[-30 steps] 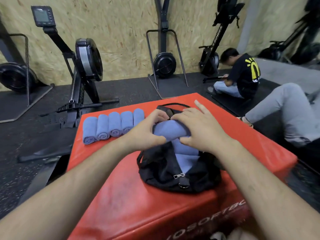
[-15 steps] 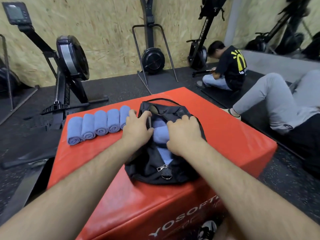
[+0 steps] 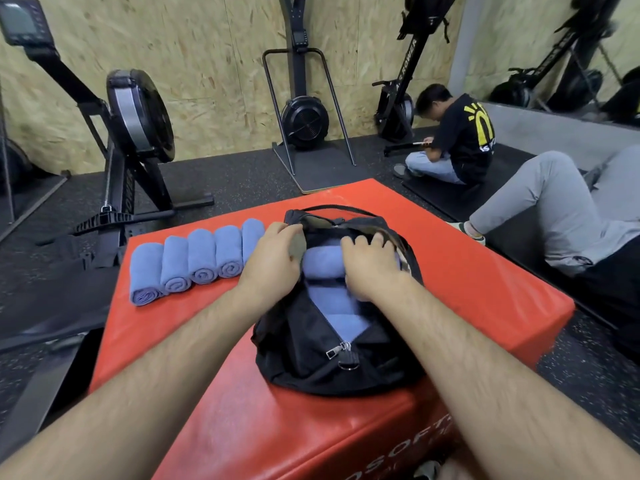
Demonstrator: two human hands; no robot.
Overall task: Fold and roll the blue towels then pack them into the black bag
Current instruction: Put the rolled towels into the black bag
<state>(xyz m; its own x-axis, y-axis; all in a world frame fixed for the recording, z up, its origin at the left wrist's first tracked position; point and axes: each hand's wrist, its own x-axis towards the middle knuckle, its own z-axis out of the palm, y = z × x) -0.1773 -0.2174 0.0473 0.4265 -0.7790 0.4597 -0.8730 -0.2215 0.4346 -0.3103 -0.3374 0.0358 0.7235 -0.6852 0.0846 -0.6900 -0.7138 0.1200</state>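
Head view: packing step, left hand gripping the rim of the black bag mid red box, right hand curled round a blue towel inside; next, probably fetch another from the rolled towels by the left edge

body: person, head view | left hand: bare | right hand: bare | left forearm: bare, sparse fine hair | right forearm: bare, thicker hair along top

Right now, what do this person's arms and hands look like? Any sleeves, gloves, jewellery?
The left forearm and right forearm are bare and hairy, no sleeve in view. Neither the left hand nor right hand wears a glove; no watch or ring shows.
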